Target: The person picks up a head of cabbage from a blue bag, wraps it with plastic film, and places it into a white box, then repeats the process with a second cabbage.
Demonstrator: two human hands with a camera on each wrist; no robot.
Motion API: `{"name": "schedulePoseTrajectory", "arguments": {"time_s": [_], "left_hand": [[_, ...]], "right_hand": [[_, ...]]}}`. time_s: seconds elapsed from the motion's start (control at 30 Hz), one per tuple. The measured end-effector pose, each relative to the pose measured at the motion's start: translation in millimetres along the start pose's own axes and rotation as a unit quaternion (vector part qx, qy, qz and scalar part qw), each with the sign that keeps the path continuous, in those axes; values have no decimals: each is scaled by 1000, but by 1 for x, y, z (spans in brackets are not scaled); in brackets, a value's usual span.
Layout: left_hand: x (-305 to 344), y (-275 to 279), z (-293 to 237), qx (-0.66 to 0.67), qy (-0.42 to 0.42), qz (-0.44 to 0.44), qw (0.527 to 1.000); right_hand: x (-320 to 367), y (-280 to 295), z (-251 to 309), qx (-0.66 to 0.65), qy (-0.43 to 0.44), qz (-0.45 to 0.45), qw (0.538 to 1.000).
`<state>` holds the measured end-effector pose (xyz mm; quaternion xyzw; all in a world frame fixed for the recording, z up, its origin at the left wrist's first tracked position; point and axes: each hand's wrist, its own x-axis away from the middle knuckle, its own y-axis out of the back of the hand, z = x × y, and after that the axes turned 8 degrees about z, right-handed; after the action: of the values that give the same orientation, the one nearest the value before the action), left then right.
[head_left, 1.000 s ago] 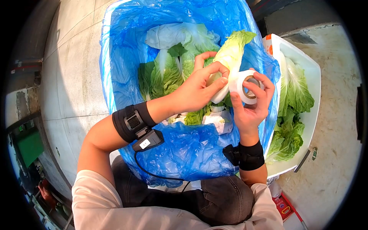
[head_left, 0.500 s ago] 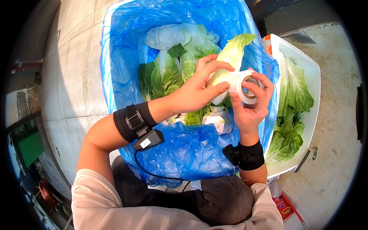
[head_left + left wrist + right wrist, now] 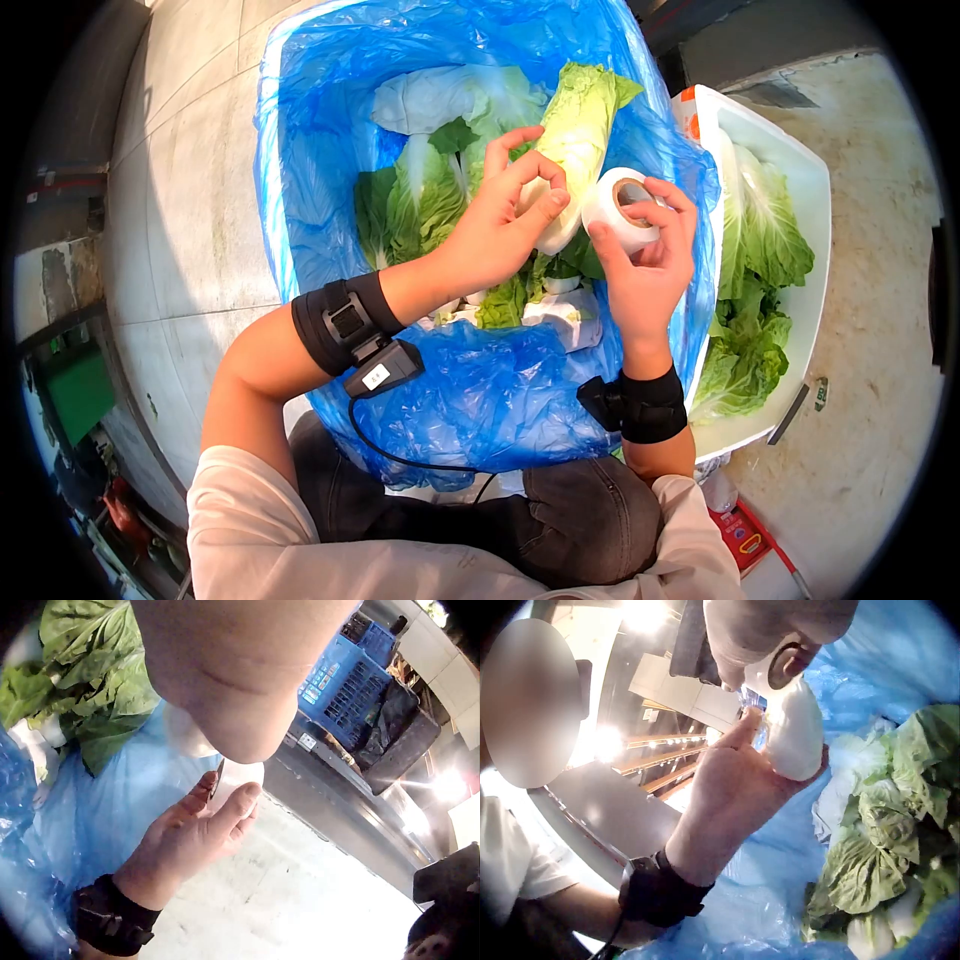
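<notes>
A pale green napa cabbage (image 3: 580, 130) is held by my left hand (image 3: 500, 220) over the blue-lined bin, its leafy end pointing away from me. The thumb and forefinger of that hand come close together beside the white base. In the right wrist view, clear film (image 3: 760, 735) shows between the left thumb and the cabbage base (image 3: 799, 735). My right hand (image 3: 650, 260) grips a roll of white tape (image 3: 606, 215), with fingers in its core and the thumb on its side. The roll sits just right of the cabbage.
Several cabbages (image 3: 425, 200) lie inside the bin lined with blue plastic (image 3: 460, 380). A white foam box (image 3: 812, 290) with more cabbages (image 3: 775, 230) stands at the right. In the left wrist view, a blue crate (image 3: 341, 690) is in the background.
Both hands, the cabbage and the tape roll have shifted slightly left. The roll has turned and now stands a little apart from the cabbage. The left thumb and forefinger have drawn together.
</notes>
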<state>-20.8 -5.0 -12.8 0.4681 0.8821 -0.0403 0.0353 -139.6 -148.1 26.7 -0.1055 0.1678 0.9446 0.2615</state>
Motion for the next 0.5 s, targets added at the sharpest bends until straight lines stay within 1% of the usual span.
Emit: {"name": "schedulePoseTrajectory", "arguments": {"time_s": [0.03,0.07,0.13,0.17,0.2,0.23,0.3,0.33,0.37,0.4,0.43,0.5], "left_hand": [[0,-1,1,0,0,0,1000],[0,-3,3,18,5,-4,1000],[1,-5,0,35,10,-8,999],[2,-5,-2,43,28,-8,999],[2,-5,-4,51,46,-8,998],[2,-5,-2,51,46,-5,998],[1,-7,5,-20,19,-33,999],[0,-8,8,-20,19,-32,999],[0,-10,10,14,36,-37,999],[0,-11,12,47,52,-43,997],[0,-10,15,48,52,-43,997],[0,-9,17,96,79,-32,992]], "right_hand": [[0,0,0,-31,-41,-6,999],[0,1,0,-31,-41,-6,999],[0,3,1,-12,-72,-8,997],[-1,4,0,-13,-71,-9,997],[-2,5,-2,34,-51,-2,998],[-2,6,-4,83,-32,5,996],[-1,8,-8,107,-33,7,994],[-2,9,-10,128,-32,11,991],[0,8,-13,128,-34,11,991],[1,7,-16,16,-100,-5,995],[1,6,-18,-97,-163,-21,982],[1,5,-18,-114,-171,-21,978]]}}
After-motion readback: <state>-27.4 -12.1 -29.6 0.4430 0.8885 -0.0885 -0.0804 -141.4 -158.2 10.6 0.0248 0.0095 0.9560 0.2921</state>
